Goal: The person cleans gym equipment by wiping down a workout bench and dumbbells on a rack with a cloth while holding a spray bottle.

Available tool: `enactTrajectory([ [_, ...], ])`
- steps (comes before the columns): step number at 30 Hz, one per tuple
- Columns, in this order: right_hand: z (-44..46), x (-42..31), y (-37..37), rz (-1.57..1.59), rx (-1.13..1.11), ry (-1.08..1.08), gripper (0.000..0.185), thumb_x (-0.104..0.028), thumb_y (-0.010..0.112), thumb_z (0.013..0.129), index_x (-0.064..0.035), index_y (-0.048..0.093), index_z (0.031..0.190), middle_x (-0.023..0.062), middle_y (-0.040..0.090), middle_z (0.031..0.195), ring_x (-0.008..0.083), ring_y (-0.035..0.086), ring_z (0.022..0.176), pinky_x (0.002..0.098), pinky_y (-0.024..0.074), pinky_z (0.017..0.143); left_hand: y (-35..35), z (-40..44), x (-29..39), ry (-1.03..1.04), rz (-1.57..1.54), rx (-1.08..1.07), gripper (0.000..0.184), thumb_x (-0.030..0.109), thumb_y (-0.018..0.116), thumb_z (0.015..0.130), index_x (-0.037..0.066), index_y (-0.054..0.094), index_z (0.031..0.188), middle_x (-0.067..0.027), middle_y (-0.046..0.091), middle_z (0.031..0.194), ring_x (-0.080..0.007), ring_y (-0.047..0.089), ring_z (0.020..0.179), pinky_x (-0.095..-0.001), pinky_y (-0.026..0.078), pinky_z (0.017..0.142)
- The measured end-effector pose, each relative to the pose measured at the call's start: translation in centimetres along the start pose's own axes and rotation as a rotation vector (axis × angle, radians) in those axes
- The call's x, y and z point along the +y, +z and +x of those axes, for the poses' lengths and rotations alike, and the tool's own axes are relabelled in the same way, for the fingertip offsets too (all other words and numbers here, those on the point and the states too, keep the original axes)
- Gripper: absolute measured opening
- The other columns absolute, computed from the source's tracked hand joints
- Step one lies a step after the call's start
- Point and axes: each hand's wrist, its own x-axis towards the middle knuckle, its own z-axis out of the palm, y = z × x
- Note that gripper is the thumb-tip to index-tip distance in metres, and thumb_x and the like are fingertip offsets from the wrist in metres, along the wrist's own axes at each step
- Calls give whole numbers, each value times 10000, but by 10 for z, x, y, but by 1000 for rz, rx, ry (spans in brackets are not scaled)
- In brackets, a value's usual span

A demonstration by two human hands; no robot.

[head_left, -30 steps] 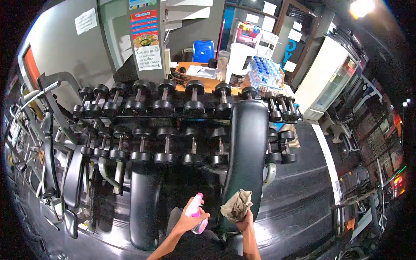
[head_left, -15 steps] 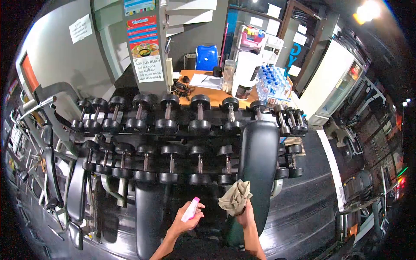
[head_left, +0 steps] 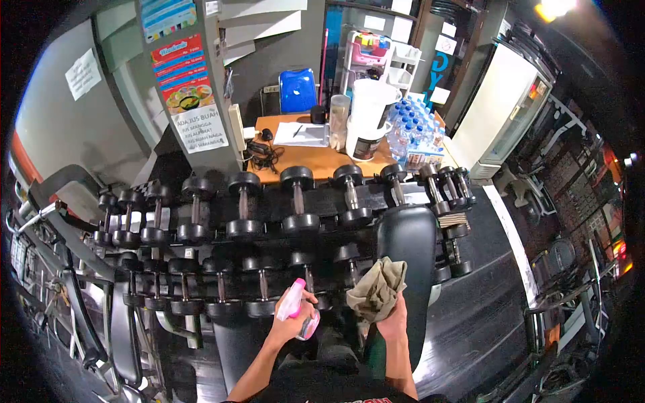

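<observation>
My left hand (head_left: 290, 326) is wrapped round a pink and white spray bottle (head_left: 293, 299), its nozzle end pointing up and away from me. Part of the clear bottle shows below the fingers. In my right hand (head_left: 392, 318) is a crumpled olive-grey cloth (head_left: 378, 290), bunched above the palm. Behind the cloth stands a black padded bench (head_left: 405, 245), its backrest tilted up. Just beyond my hands, a lower row of black dumbbells (head_left: 263, 277) lies on a rack, with an upper row of dumbbells (head_left: 297, 199) above it.
Behind the rack is a wooden desk (head_left: 289, 161) bearing white tubs (head_left: 366, 127), bottled water (head_left: 413, 131) and papers. A blue chair (head_left: 297, 91) is beyond it. A white fridge (head_left: 514, 107) stands at the right. Gym machines (head_left: 74, 269) line the left side.
Both hands have risen slightly, with the spray bottle and cloth still in them. The bottle has turned so its lower part shows. My view has tilted up and swung right.
</observation>
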Motion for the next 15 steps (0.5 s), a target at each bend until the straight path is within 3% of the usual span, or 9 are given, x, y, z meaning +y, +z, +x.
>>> enactTrajectory([
  [4, 48, -24, 24, -124, -44, -132, 493, -230, 487, 939, -126, 336, 1396, 59, 436, 1375, 261, 436, 1251, 462, 359, 1033, 6, 59, -3, -9, 13, 47, 173, -36, 572, 858, 4, 505, 1013, -72, 579, 873, -123, 602, 685, -281, 517, 649],
  [8, 113, -54, 26, -93, -29, -191, 471, -251, 436, 962, -119, 327, 1401, 63, 435, 1371, 269, 447, 1231, 460, 377, 1009, 15, 127, 5, -69, 70, 120, 169, 22, 644, 839, 12, 543, 973, -25, 587, 848, -90, 578, 621, -238, 487, 583],
  [12, 191, -87, 16, -106, 64, -221, 380, -255, 424, 970, -98, 416, 1316, 63, 488, 1309, 251, 489, 1189, 449, 404, 988, 21, 194, 7, -44, 258, 154, 212, 102, 708, 805, 31, 583, 961, -3, 599, 821, -66, 550, 570, -226, 449, 520],
  [13, 210, -92, 7, -600, 137, -378, 359, -251, 435, 967, -95, 438, 1291, 56, 517, 1255, 244, 497, 1175, 441, 418, 974, 22, 209, 6, -67, 303, 154, 210, 118, 712, 803, 37, 592, 955, -7, 601, 818, -65, 548, 566, -226, 446, 514],
  [15, 249, -114, 0, -625, 156, -369, 342, -249, 454, 961, -91, 458, 1265, 54, 521, 1224, 234, 501, 1167, 426, 429, 964, 24, 239, -2, -97, 288, 182, 173, 124, 694, 819, 49, 604, 947, -13, 602, 792, -73, 547, 547, -231, 448, 501],
])
